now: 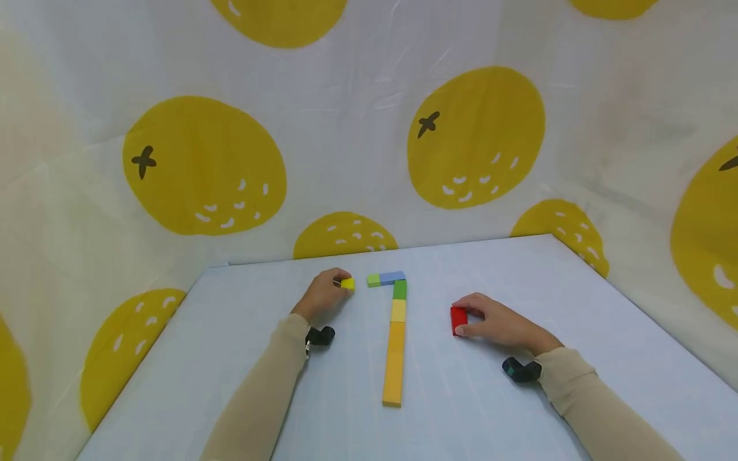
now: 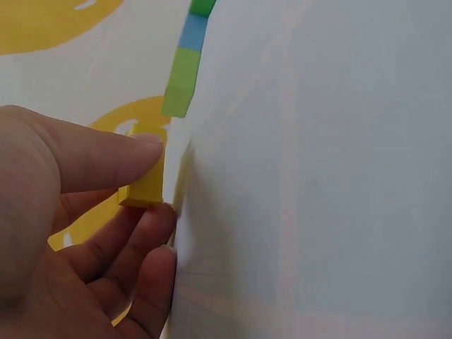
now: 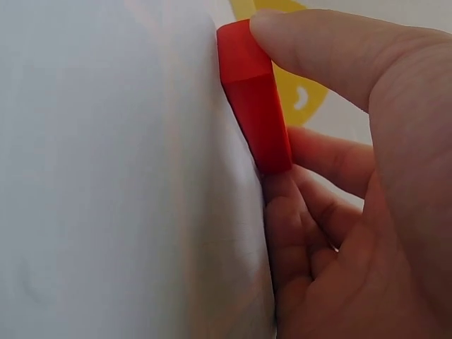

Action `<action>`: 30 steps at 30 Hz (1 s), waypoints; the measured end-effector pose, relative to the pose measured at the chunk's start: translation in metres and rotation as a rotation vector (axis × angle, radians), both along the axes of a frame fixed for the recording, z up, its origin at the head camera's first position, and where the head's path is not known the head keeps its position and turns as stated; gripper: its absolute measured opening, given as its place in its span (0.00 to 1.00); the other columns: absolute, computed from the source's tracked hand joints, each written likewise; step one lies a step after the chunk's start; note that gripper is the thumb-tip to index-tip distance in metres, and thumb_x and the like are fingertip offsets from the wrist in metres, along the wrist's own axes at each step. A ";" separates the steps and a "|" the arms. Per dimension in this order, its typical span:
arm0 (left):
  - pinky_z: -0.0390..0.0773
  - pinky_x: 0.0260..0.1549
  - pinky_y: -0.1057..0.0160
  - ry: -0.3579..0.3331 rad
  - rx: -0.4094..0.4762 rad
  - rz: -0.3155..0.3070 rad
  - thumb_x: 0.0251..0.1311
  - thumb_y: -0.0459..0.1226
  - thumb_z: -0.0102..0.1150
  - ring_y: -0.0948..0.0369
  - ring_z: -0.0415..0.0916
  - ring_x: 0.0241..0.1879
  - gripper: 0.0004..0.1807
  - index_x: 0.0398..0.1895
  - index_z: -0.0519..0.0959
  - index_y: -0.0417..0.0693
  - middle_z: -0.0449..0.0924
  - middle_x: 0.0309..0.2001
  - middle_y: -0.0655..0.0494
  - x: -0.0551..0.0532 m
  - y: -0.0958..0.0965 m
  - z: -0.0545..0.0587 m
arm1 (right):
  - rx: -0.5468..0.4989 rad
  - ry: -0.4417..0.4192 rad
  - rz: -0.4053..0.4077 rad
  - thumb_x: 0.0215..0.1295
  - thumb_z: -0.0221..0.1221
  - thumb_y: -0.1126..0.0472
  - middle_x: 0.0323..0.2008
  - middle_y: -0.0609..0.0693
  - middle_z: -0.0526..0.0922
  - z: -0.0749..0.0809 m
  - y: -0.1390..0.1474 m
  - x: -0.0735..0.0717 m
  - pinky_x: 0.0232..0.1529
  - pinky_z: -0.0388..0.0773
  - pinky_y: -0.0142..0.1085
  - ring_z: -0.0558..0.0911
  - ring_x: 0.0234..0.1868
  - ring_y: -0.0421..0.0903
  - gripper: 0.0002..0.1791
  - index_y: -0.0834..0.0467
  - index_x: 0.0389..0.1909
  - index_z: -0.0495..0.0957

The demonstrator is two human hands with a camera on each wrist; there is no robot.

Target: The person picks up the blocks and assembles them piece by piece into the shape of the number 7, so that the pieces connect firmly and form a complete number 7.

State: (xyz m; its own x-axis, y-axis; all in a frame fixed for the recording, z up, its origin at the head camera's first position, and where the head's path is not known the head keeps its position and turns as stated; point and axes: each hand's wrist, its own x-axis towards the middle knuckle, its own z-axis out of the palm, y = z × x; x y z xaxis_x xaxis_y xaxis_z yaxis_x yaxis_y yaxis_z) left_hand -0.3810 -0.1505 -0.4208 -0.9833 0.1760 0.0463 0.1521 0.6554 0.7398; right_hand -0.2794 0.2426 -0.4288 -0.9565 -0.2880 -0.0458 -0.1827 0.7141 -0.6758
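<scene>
My left hand [image 1: 324, 294] pinches a small yellow block [image 2: 147, 185] between thumb and fingers, just left of a light green block [image 1: 373, 280]. A blue block [image 1: 392, 278] adjoins the light green one. From its right end a column runs toward me: a green block [image 1: 400, 290], a pale yellow block [image 1: 398, 311] and a long orange stretch [image 1: 394, 365]. To the right of this column, my right hand [image 1: 496, 323] grips a red block [image 3: 256, 99] at its ends, thumb on the near end. The red block lies at the table surface.
The white table [image 1: 230, 390] carries the blocks and ends at a back edge. Behind it hangs a white cloth [image 1: 346, 128] printed with large yellow fruit. Black wrist cameras [image 1: 521, 370] sit below both hands.
</scene>
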 end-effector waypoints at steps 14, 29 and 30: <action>0.73 0.56 0.53 0.042 -0.017 -0.013 0.61 0.36 0.67 0.55 0.73 0.51 0.20 0.57 0.81 0.48 0.80 0.52 0.55 -0.014 0.017 0.008 | 0.008 0.014 -0.007 0.56 0.70 0.39 0.63 0.53 0.71 0.006 0.010 -0.001 0.60 0.74 0.55 0.68 0.63 0.56 0.41 0.52 0.67 0.70; 0.73 0.55 0.53 0.006 -0.019 0.004 0.62 0.36 0.66 0.55 0.73 0.49 0.18 0.56 0.82 0.49 0.80 0.49 0.56 -0.011 0.016 0.004 | -0.016 0.001 0.010 0.57 0.70 0.41 0.64 0.52 0.70 0.000 0.003 -0.002 0.59 0.74 0.53 0.68 0.63 0.54 0.38 0.50 0.66 0.71; 0.73 0.55 0.53 0.008 -0.017 0.001 0.62 0.36 0.66 0.55 0.73 0.49 0.18 0.56 0.82 0.49 0.80 0.49 0.55 -0.012 0.016 0.005 | -0.014 0.003 0.008 0.57 0.70 0.41 0.64 0.53 0.70 0.000 0.003 -0.002 0.59 0.74 0.53 0.68 0.63 0.54 0.38 0.50 0.66 0.71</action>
State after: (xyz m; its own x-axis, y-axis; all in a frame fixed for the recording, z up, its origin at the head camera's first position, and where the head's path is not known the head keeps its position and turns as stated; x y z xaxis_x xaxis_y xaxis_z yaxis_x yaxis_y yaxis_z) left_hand -0.3933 -0.1346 -0.4162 -0.9831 0.1759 0.0508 0.1571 0.6680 0.7273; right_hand -0.2816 0.2451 -0.4286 -0.9544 -0.2960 -0.0386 -0.1904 0.7033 -0.6849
